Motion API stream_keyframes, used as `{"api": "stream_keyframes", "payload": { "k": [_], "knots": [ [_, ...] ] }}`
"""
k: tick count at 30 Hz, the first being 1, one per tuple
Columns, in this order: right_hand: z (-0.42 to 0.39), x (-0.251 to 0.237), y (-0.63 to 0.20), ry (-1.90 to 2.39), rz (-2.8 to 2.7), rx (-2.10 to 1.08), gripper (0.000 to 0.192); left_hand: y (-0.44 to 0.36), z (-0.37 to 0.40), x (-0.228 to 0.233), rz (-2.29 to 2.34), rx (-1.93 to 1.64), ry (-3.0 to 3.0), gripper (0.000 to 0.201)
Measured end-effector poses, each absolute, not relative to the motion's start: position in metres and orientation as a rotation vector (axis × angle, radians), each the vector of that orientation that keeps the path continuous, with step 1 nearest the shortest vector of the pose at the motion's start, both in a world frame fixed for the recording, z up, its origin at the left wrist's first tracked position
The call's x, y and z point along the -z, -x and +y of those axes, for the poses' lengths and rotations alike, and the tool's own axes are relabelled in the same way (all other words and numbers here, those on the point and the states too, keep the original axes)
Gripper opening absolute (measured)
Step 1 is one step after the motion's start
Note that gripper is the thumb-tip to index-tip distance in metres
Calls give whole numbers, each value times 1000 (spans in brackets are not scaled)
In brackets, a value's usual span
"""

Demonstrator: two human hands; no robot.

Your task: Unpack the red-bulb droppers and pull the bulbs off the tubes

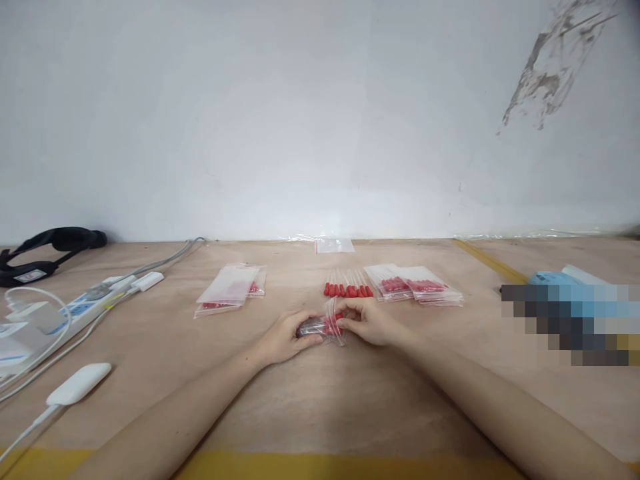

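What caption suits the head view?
Both hands hold a small clear bag of red-tipped pieces above a wooden table.

Two bare forearms, left hand [285, 337], right hand [367, 323], seemingly no rings

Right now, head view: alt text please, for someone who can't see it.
Both hands, left hand and right hand, hold a small clear bag of red-tipped sticks on a wooden table. Beyond it lie loose sticks and filled bags; a power strip sits left.

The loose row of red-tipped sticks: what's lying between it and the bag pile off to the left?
In the head view, only bare wooden tabletop separates the red-tipped sticks from the left bag pile.
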State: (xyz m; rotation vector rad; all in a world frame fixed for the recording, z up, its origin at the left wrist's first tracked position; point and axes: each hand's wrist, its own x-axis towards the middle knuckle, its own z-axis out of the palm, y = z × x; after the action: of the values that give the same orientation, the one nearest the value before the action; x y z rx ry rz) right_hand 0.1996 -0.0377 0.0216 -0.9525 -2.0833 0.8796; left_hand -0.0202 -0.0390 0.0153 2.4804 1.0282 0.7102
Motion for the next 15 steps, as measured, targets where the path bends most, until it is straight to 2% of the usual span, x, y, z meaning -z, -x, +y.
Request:
{"api": "stream_keyframes", "payload": {
  "k": [4,9,13,15],
  "knots": [
    [-30,-20,-205,1010,-1997,-901,17,22,-38,-14,1047,-699,-2463,41],
    [-16,-42,-241,1082,-1720,-1277,33,27,-36,-16,1048,-674,-2466,41],
    [-2,-62,-280,1153,-1547,-1153,35,32,-34,-18,1043,-677,-2474,40],
    [2,-64,-286,1116,-1493,-978,34,33,-33,-17,1039,-679,-2485,39]
  ]
}}
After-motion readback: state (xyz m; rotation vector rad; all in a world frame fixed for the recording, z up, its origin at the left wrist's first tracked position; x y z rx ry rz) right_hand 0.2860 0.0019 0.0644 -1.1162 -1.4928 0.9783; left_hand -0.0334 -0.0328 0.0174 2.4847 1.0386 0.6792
